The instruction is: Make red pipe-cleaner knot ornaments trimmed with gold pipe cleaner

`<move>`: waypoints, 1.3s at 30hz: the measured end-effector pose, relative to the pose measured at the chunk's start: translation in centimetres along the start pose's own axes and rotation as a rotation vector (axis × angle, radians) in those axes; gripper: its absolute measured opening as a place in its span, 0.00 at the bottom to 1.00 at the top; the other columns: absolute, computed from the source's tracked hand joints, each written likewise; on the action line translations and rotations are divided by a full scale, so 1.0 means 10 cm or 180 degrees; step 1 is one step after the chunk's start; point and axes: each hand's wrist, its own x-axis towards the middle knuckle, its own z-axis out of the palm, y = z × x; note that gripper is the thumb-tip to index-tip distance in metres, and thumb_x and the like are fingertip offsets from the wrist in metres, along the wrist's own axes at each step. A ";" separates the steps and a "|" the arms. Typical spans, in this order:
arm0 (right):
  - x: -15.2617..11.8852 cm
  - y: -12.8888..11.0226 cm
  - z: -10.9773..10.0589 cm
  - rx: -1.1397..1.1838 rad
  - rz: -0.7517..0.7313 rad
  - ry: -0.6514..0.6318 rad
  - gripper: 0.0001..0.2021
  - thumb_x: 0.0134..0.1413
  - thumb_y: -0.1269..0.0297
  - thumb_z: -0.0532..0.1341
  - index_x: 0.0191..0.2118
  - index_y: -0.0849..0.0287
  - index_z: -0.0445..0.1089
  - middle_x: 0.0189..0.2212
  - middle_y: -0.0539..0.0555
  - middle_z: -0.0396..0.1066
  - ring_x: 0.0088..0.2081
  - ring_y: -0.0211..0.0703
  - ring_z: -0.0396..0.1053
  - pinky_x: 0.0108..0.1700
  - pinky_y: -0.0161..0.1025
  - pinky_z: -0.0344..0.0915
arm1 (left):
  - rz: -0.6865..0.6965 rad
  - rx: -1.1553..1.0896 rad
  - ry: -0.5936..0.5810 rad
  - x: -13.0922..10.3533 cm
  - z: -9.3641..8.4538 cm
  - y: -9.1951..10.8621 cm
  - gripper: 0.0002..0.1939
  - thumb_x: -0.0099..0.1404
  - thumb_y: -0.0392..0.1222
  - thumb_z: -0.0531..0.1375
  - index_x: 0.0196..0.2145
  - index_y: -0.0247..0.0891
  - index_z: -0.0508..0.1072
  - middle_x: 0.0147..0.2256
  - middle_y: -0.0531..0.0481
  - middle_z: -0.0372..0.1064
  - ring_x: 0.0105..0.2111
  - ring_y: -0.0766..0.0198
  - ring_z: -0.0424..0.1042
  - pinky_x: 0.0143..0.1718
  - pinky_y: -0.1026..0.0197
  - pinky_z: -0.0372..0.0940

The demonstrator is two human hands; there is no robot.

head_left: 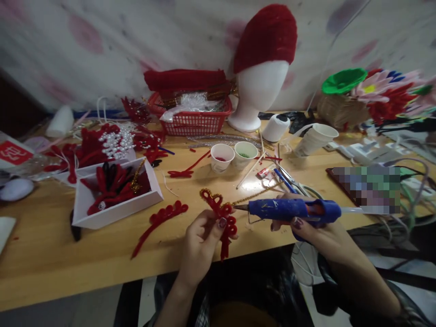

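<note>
My left hand pinches a looped red pipe-cleaner piece between thumb and fingers, above the table's front edge. Gold tinsel edges its upper loops, and a gold twisted strand runs off it to the right. My right hand is wrapped around a blue hot glue gun with a clear glue stick in its back end. The nozzle points left, right by the red piece; whether it touches cannot be made out. Left of my left hand, a similar scalloped red pipe-cleaner strip lies on the table.
A white box of red pieces stands at left, near pearl sprays. Behind are a red basket, two paper cups with beads, and a white mannequin head in a red cap. Scissors, a phone and cables lie at right.
</note>
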 end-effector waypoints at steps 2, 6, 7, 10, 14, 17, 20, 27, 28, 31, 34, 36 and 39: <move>0.03 0.03 0.00 0.0074 -0.0003 0.0012 0.26 0.55 0.36 0.58 0.27 0.56 0.75 0.29 0.56 0.76 0.33 0.47 0.75 0.35 0.40 0.73 | -0.0004 0.0006 -0.0015 -0.01 0.00 0.00 0.13 0.63 0.49 0.65 0.37 0.35 0.76 0.37 0.45 0.81 0.26 0.64 0.78 0.29 0.63 0.74; 0.04 0.10 -0.04 0.0146 0.0125 -0.0024 0.26 0.54 0.36 0.59 0.28 0.56 0.75 0.26 0.55 0.75 0.30 0.45 0.74 0.34 0.37 0.72 | -0.0021 0.0019 -0.0032 -0.02 0.00 0.00 0.13 0.62 0.50 0.67 0.35 0.36 0.77 0.30 0.49 0.80 0.25 0.66 0.78 0.30 0.66 0.73; 0.03 0.11 -0.05 0.0084 0.0161 -0.0046 0.26 0.54 0.36 0.59 0.27 0.56 0.75 0.25 0.54 0.75 0.29 0.45 0.74 0.34 0.37 0.72 | -0.0020 0.0022 -0.0026 -0.02 0.00 0.00 0.13 0.62 0.50 0.67 0.34 0.36 0.77 0.29 0.50 0.79 0.25 0.66 0.78 0.30 0.67 0.73; 0.04 0.12 -0.08 -0.0195 0.0257 -0.0080 0.29 0.53 0.34 0.58 0.23 0.56 0.75 0.21 0.54 0.73 0.27 0.43 0.71 0.32 0.37 0.69 | -0.0029 0.0026 -0.0027 -0.03 0.00 -0.02 0.12 0.62 0.48 0.67 0.35 0.36 0.77 0.29 0.50 0.79 0.25 0.66 0.78 0.31 0.67 0.74; 0.08 0.08 -0.11 -0.0290 0.0426 -0.0097 0.33 0.49 0.29 0.57 0.19 0.57 0.74 0.20 0.55 0.72 0.24 0.44 0.69 0.25 0.37 0.64 | -0.0071 0.0036 -0.0187 -0.03 0.01 -0.03 0.11 0.63 0.47 0.66 0.37 0.37 0.78 0.32 0.48 0.81 0.27 0.65 0.79 0.31 0.66 0.74; 0.09 0.08 -0.14 -0.0336 0.0479 -0.0130 0.33 0.48 0.29 0.57 0.18 0.57 0.74 0.19 0.55 0.70 0.24 0.43 0.68 0.25 0.37 0.62 | -0.0039 0.0125 -0.0273 -0.04 0.01 -0.01 0.10 0.63 0.47 0.66 0.37 0.37 0.78 0.33 0.48 0.81 0.28 0.65 0.79 0.31 0.66 0.73; 0.07 0.10 -0.17 -0.0404 0.0527 -0.0142 0.33 0.48 0.28 0.57 0.18 0.57 0.74 0.19 0.54 0.70 0.25 0.43 0.68 0.28 0.38 0.63 | -0.0040 0.0225 -0.0322 -0.05 0.00 0.00 0.11 0.64 0.48 0.65 0.36 0.38 0.78 0.31 0.49 0.81 0.28 0.66 0.78 0.31 0.68 0.72; 0.04 0.12 -0.18 -0.0438 0.0690 -0.0105 0.35 0.44 0.25 0.57 0.17 0.57 0.72 0.18 0.54 0.69 0.24 0.44 0.67 0.28 0.39 0.64 | 0.0062 0.0254 -0.0420 -0.06 0.00 0.00 0.10 0.65 0.47 0.64 0.36 0.38 0.79 0.30 0.50 0.80 0.27 0.66 0.77 0.30 0.68 0.70; 0.03 0.12 -0.18 -0.0421 0.0756 -0.0082 0.35 0.43 0.25 0.57 0.17 0.57 0.71 0.18 0.54 0.69 0.24 0.44 0.68 0.28 0.39 0.64 | 0.0069 0.0270 -0.0416 -0.06 0.00 0.00 0.10 0.66 0.47 0.64 0.36 0.38 0.78 0.30 0.49 0.80 0.27 0.66 0.77 0.30 0.68 0.70; 0.02 0.14 -0.18 -0.0372 0.0928 -0.0010 0.35 0.40 0.24 0.58 0.18 0.58 0.71 0.18 0.54 0.69 0.24 0.44 0.68 0.29 0.40 0.67 | 0.0089 0.0298 -0.0394 -0.06 0.00 0.00 0.11 0.65 0.48 0.64 0.36 0.38 0.78 0.30 0.49 0.80 0.27 0.65 0.77 0.27 0.68 0.69; 0.02 0.14 -0.17 -0.0354 0.0912 0.0044 0.35 0.39 0.24 0.59 0.17 0.58 0.70 0.18 0.54 0.69 0.24 0.43 0.68 0.27 0.38 0.67 | 0.0039 0.0271 -0.0390 -0.06 0.01 0.02 0.13 0.64 0.51 0.64 0.36 0.37 0.78 0.30 0.49 0.80 0.26 0.65 0.77 0.26 0.67 0.68; 0.02 0.12 -0.17 -0.0305 0.0861 0.0096 0.35 0.38 0.25 0.60 0.16 0.58 0.68 0.18 0.54 0.69 0.23 0.42 0.68 0.25 0.37 0.67 | -0.0049 0.0254 -0.0328 -0.07 0.02 0.03 0.14 0.64 0.52 0.65 0.36 0.37 0.78 0.29 0.48 0.79 0.26 0.64 0.76 0.26 0.67 0.68; 0.02 0.09 -0.17 -0.0196 0.0727 0.0128 0.33 0.39 0.27 0.62 0.15 0.57 0.67 0.18 0.53 0.69 0.22 0.41 0.68 0.23 0.36 0.68 | -0.0159 0.0199 -0.0222 -0.08 0.04 0.05 0.15 0.63 0.52 0.66 0.36 0.37 0.78 0.29 0.48 0.80 0.26 0.63 0.77 0.27 0.66 0.69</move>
